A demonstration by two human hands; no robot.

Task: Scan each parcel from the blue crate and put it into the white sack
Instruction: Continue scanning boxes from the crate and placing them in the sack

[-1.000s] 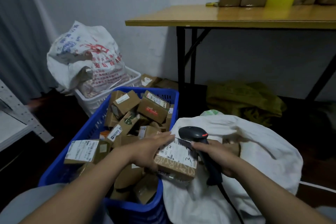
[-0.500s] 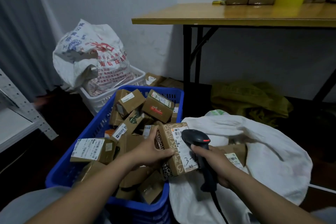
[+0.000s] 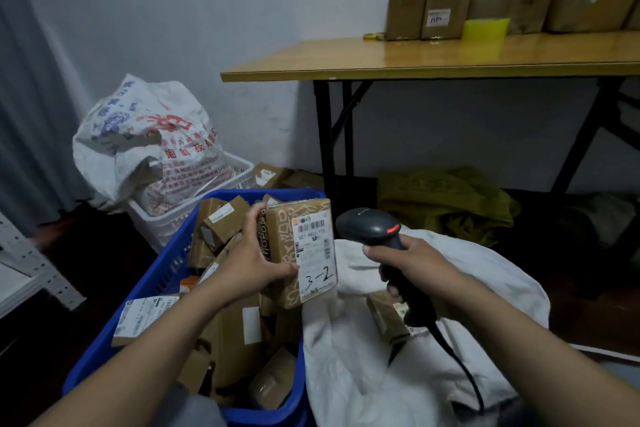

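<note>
Parcel (image 3: 313, 253) upright in left hand (image 3: 250, 263), scanner (image 3: 370, 224) in right hand (image 3: 410, 265).

Left grip (image 3: 254, 265): holds a brown parcel (image 3: 311, 253) upright over the blue crate (image 3: 162, 274) — its label, handwritten "3-2", faces the camera.
Right grip (image 3: 414, 263): curled round the handle of a black scanner (image 3: 369, 227), whose head is just beside the label.
White sack (image 3: 485, 274): against the crate's right side — a small labelled box (image 3: 386, 317) lies inside.
Surface (image 3: 415, 55): carries cardboard cartons (image 3: 440, 0) by the wall.
</note>
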